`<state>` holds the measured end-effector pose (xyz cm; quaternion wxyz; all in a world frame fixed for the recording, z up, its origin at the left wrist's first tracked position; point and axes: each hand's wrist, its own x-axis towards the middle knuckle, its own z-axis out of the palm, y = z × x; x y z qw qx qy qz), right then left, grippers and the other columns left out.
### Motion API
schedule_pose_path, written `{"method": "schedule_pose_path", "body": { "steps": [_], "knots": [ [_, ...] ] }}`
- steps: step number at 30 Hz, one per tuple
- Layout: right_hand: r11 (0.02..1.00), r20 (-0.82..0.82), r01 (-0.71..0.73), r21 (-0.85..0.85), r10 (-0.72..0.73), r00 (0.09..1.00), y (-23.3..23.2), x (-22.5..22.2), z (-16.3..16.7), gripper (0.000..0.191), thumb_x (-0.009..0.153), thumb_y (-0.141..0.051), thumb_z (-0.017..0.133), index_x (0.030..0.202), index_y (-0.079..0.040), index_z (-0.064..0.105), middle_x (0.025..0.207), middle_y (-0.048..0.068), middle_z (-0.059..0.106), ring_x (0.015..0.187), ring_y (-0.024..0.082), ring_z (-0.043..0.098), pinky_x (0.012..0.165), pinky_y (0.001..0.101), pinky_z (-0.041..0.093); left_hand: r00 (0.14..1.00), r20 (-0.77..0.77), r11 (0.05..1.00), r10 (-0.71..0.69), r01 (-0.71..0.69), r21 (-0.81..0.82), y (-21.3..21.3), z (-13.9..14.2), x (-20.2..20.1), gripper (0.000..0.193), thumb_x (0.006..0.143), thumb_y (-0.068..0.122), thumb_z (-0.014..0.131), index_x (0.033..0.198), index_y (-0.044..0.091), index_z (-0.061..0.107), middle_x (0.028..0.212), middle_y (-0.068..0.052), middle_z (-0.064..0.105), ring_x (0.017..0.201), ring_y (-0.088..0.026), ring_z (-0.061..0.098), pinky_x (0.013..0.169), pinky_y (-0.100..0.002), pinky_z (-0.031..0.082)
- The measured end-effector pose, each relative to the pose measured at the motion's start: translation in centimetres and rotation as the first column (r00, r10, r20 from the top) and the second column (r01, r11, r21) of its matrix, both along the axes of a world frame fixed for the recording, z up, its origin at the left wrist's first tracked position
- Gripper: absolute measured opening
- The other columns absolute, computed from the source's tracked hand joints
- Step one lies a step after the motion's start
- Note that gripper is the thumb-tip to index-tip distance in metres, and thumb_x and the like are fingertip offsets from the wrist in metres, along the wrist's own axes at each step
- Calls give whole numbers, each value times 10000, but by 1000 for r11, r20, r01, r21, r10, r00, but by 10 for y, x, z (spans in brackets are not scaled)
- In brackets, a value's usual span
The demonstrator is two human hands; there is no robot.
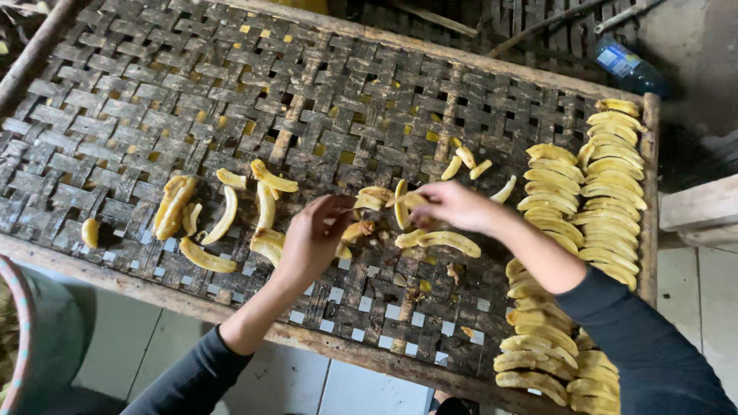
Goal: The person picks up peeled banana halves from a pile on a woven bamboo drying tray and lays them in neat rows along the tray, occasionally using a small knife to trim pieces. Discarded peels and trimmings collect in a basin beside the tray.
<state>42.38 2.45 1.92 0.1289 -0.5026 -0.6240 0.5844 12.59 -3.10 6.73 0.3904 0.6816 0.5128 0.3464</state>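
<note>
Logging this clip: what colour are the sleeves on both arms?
Dark, near black, on the left sleeve and right sleeve; seen in the head view.

Banana slices (265,207) lie scattered on the woven rack (154,100) (neat rows (600,184) at right).

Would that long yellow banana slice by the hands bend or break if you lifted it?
The banana slice looks thin and curved, so it probably droops rather than snaps. It seems light and maybe sticky. Lying flat on the woven rack, it shouldn't roll.

Dark long sleeves pushed up forearms; both hands bare.
</note>
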Motion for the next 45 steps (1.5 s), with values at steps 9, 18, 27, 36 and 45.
{"method": "schedule_pose_path", "body": {
  "steps": [9,18,27,36,45],
  "knots": [
    [913,111,291,286,-333,936,55,197,19,265,1015,-139,609,1219,-2,705,954,84,741,803,138,690,720,284,564,997,-31,995,69,-71,-77,-4,-2,-34,236,956,120,641,1177,49,685,1073,-70,742,853,-133,719,672,-290,581],
    [783,-3,537,314,-565,825,74,259,-1,269,1042,-170,614,1208,27,692,991,77,734,805,143,721,720,272,584,989,-111,988,97,-109,-105,-7,6,-33,211,952,148,659,1139,60,705,1030,-58,756,766,-133,711,625,-307,553],
    [718,187,360,595,-559,807,60,274,-20,207,915,-59,753,1118,-21,759,1013,81,762,911,155,706,790,285,553,984,-149,992,101,-110,-57,-6,0,-39,219,948,166,657,1139,75,712,1047,-58,756,796,-158,731,682,-313,582],
    [587,481,165,792,-768,422,56,242,-15,108,874,-60,785,946,-135,812,979,94,766,878,290,706,764,403,548,636,-756,987,-152,66,-143,3,-26,-59,706,748,523,847,1209,99,523,1139,-124,623,1048,-317,642,825,-452,556],
    [656,423,321,683,-714,559,59,251,-31,212,838,41,746,981,-108,796,940,108,770,870,220,735,787,337,573,595,-785,985,-172,103,-137,0,-39,-69,766,642,429,915,1225,150,503,1152,-121,608,1143,-337,597,907,-484,522]
  ]
}}
